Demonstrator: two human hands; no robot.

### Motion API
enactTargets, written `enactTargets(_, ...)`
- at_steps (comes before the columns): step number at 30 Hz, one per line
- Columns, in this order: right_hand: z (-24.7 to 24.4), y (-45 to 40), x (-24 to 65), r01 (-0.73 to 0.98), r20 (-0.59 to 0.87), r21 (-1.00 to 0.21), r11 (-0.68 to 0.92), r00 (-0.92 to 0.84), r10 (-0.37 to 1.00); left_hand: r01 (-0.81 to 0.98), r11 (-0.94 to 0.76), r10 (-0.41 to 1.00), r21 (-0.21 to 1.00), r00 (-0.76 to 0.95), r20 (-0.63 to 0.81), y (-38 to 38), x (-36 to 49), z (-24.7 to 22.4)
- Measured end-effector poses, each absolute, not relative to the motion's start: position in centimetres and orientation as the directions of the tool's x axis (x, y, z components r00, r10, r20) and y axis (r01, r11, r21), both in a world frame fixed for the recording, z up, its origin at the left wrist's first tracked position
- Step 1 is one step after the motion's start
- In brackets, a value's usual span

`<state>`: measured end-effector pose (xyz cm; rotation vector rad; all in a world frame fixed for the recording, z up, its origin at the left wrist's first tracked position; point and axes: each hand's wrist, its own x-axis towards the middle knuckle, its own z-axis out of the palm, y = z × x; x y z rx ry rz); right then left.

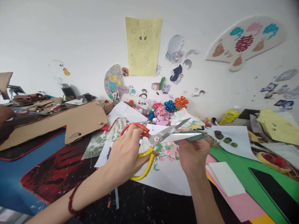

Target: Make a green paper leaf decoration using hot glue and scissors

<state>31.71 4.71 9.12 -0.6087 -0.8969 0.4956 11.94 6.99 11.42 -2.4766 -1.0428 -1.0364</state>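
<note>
My left hand is closed round the handles of a pair of scissors. One handle is red, the other yellow, and the blades stand apart, pointing right. In my right hand is a dull green piece with a brown, fibrous end; its exact kind is unclear. The lower blade lies along the green part, just above my right fingers. Below the hands, green and pink scraps are scattered on a white sheet of paper.
Cardboard lies to the left, and another person's arm shows at that edge. Bright craft flowers stand at the back. On the right are green paper, small balls, a phone-like black slab and yellow tape.
</note>
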Motion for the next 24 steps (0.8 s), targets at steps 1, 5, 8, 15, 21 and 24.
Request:
enactTargets(1, 9.11, 4.71, 31.72, -0.150, 0.564, -0.673, 0.724, 0.530, 0.633, 0.705, -0.709, 0.518, 0.031, 0.489, 0.701, 6.94, 11.95, 11.44)
enactTargets(5, 8.99, 4.76, 31.71, -0.166, 0.571, -0.675, 0.718, 0.498, 0.652, 0.702, -0.712, 0.519, 0.031, 0.495, 0.697, 6.71, 11.96, 11.47)
enactTargets(8, 8.87, 4.72, 31.64, -0.189, 0.572, -0.689, 0.700, 0.451, 0.685, 0.704, -0.708, 0.544, 0.050, 0.499, 0.674, 6.56, 12.03, 11.44)
enactTargets(15, 9.02, 4.45, 31.26, -0.209, 0.546, -0.700, 0.682, 0.458, 0.701, 0.702, -0.707, 0.583, 0.087, 0.509, 0.634, 6.45, 12.18, 11.55)
enactTargets(21, 9.14, 4.45, 31.16, -0.231, 0.550, -0.698, 0.677, 0.431, 0.715, 0.665, -0.727, 0.614, 0.173, 0.517, 0.596, 6.19, 12.05, 11.97)
enactTargets(24, 9.00, 4.50, 31.20, -0.220, 0.545, -0.706, 0.673, 0.436, 0.716, 0.657, -0.734, 0.608, 0.172, 0.522, 0.599, 6.20, 12.01, 11.93)
